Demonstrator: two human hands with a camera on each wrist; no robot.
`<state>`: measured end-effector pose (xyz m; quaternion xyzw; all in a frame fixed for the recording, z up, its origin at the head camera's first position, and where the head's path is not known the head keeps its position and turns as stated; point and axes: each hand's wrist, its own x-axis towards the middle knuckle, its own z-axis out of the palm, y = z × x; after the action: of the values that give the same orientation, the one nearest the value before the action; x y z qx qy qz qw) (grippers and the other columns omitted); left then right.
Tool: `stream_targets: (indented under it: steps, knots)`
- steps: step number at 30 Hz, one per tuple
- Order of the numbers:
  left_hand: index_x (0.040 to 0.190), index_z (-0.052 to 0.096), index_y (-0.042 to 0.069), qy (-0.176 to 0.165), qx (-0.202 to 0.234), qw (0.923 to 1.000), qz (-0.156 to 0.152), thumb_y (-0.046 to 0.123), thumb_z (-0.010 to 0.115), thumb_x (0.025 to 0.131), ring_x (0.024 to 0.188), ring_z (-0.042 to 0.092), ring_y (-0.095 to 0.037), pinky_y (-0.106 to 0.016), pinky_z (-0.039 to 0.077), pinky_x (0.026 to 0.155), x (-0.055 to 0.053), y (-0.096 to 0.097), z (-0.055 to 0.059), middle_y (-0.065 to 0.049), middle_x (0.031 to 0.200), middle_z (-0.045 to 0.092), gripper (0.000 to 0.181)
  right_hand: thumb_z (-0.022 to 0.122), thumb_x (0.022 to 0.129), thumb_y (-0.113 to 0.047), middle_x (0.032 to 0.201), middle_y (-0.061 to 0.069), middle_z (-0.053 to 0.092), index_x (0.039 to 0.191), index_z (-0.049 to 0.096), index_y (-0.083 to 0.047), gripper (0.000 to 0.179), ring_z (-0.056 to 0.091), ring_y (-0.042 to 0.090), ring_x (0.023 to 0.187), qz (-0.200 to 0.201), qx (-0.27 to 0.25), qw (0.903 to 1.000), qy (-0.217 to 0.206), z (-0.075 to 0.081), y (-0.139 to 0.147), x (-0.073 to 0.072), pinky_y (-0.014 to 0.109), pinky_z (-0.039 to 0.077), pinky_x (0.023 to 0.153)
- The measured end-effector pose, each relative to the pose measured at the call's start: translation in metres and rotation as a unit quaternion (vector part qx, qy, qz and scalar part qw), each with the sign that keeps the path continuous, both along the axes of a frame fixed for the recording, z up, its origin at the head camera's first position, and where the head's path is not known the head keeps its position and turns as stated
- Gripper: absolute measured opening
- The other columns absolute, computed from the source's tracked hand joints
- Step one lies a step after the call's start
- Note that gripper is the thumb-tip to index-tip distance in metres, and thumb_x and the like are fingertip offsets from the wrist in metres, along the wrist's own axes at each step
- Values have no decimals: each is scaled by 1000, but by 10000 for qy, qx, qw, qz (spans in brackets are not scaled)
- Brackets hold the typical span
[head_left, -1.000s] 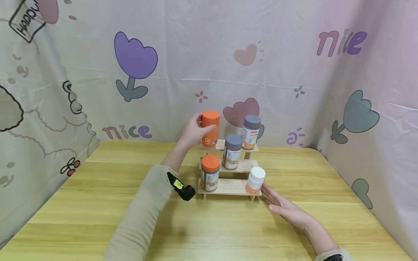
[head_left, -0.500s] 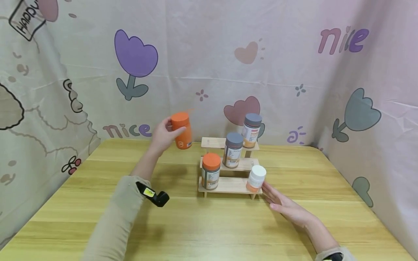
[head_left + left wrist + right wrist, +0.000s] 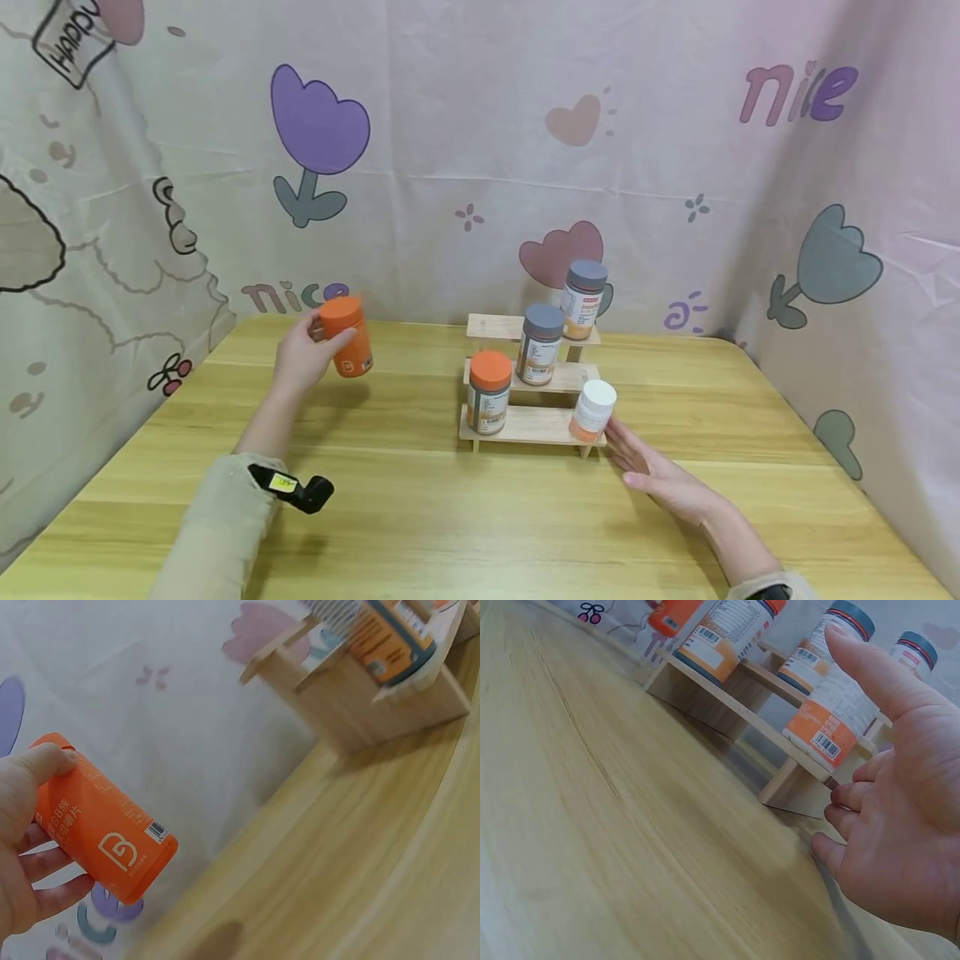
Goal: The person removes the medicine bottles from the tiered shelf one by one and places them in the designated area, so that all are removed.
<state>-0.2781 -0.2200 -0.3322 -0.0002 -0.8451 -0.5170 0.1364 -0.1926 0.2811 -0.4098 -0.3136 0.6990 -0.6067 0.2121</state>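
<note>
My left hand (image 3: 302,354) grips an orange bottle (image 3: 349,337) with an orange lid, thumb on one side and fingers round the other, held above the table left of the stand. The left wrist view shows white print and a barcode on that bottle (image 3: 105,825). My right hand (image 3: 667,483) lies with relaxed fingers beside the right end of the three-step wooden stand (image 3: 536,427), fingertips right at its lowest step. Nearest to it stands a white-capped bottle (image 3: 593,410) on that step. In the right wrist view the right hand (image 3: 907,810) holds nothing.
On the lowest step's left stands an orange-lidded jar (image 3: 489,393). A grey-lidded jar (image 3: 540,346) is on the middle step, another grey-lidded jar (image 3: 583,302) at the top right. Behind the wooden table (image 3: 420,517) hangs a printed cloth (image 3: 450,108).
My left hand has lifted the orange bottle off the top step's left side and carried it left and lower, toward the table. The right hand has stayed in place.
</note>
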Motion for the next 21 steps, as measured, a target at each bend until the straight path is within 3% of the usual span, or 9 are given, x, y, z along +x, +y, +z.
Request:
stream_targets:
  steps: [7,14,21]
  knots:
    - [140,30,-4,-93,-95,9982,577,38,61,88,123,40,-43,-51,35,100,3,-25,-17,-27,136,40,74,48,96,-16,145,27,-21,143,-16,0,82,-3,23,133,70,3,10000,-19,-1,1,1,14,17,103]
    - [140,30,-4,-139,-282,9956,879,34,61,88,123,40,-43,-50,35,100,-1,-39,-29,-28,137,39,72,48,97,-18,146,27,-19,144,-16,-1,82,-11,44,130,-21,116,9999,-59,-3,2,1,14,19,102]
    - [139,31,-6,-160,-466,9948,887,33,61,89,121,41,-44,-50,36,99,-6,-41,-36,-29,135,40,71,48,97,-17,146,27,-20,143,-16,1,81,-12,47,130,-3,68,9999,-79,-2,1,-1,14,18,102]
